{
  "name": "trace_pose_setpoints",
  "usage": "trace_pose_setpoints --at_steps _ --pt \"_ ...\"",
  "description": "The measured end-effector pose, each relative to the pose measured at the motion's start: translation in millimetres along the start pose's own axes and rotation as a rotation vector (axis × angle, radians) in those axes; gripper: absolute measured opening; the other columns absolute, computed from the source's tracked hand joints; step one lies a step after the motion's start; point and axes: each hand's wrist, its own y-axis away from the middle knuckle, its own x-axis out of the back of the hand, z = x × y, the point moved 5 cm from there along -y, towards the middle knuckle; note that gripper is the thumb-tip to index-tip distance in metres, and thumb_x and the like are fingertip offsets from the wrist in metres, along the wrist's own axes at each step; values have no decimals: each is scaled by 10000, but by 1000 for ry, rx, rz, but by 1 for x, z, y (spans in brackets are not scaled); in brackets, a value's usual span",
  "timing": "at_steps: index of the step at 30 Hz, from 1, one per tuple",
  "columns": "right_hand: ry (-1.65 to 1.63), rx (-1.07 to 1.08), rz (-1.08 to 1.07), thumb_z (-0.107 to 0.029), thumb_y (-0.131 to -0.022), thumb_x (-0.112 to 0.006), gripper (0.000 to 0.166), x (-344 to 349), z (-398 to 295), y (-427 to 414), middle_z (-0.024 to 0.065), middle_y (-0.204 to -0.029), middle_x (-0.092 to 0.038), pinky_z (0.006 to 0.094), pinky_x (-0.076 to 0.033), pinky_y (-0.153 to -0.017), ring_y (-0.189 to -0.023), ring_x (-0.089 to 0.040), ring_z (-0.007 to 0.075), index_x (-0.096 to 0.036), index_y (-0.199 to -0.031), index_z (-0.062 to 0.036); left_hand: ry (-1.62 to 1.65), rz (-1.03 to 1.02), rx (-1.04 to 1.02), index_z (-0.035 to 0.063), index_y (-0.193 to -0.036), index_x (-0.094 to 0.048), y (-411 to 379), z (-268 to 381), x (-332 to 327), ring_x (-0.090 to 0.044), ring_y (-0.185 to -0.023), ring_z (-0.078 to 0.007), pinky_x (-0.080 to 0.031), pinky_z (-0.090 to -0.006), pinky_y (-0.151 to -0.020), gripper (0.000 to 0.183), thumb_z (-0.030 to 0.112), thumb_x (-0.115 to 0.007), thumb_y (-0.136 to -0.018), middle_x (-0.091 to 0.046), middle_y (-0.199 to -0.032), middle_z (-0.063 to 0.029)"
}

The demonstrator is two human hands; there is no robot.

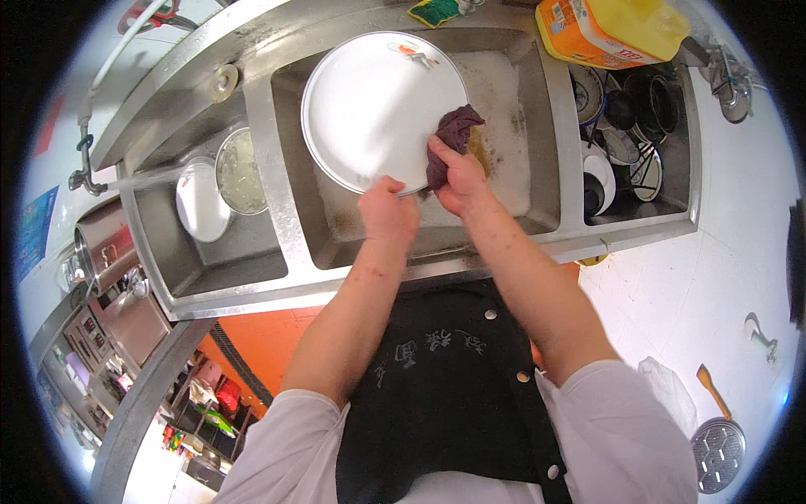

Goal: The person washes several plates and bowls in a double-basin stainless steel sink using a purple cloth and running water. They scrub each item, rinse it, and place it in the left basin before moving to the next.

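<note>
A large white round plate [378, 107] with a small orange and grey motif near its rim is held over the middle basin [302, 233] of a stainless steel sink. My left hand [389, 211] grips the plate's near edge. In my right hand [463, 179] is a dark purple cloth [454, 135], pressed at the plate's right rim. Below the plate, whitish suds and brown residue show in the basin. Part of the basin's floor is hidden by the plate and my arms.
Water runs from a tap [88, 183] into the left basin, onto a white plate [203, 201] and a bowl [242, 170] of cloudy liquid. Bowls and pans [620, 135] crowd the right basin. A yellow jug [617, 31] and a green sponge [433, 11] stand along the back.
</note>
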Motion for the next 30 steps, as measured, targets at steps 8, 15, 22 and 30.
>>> trace_pose_setpoints --at_steps 8,15,22,30 --pt "1004 225 90 -177 -914 -924 513 28 -122 -18 143 -1249 -811 411 -591 -991 -1104 -759 266 -739 -1356 6 -1121 -173 -164 4 -1644 -462 -35 94 -23 -666 -1306 -285 -544 -439 -1120 700 125 -765 -1025 -657 -1531 -145" --pt "1566 243 -296 -81 -888 -893 429 -51 -152 15 96 -1130 -837 319 -572 -973 -1025 -741 165 -765 -1289 -2 -2016 -851 -282 66 -1476 -699 15 82 -174 -759 -1086 -285 -570 -405 -986 442 234 -689 -1067 -799 -1207 -204" --pt "1274 181 -180 -271 -883 -940 525 48 -119 -25 130 -1135 -828 403 -587 -971 -1046 -765 245 -769 -1322 -40 -1582 -488 -281 21 -1285 -773 15 79 -115 -757 -900 -216 -600 -418 -841 291 210 -652 -1100 -805 -992 -138" --pt "1568 125 335 -192 -955 -777 455 151 -46 -26 273 -1299 -747 539 -556 -1070 -1247 -699 479 -650 -1350 -4 -614 27 -129 62 -1488 -591 -42 35 19 -700 -1230 -298 -588 -489 -1057 335 124 -603 -1159 -698 -1394 -140"
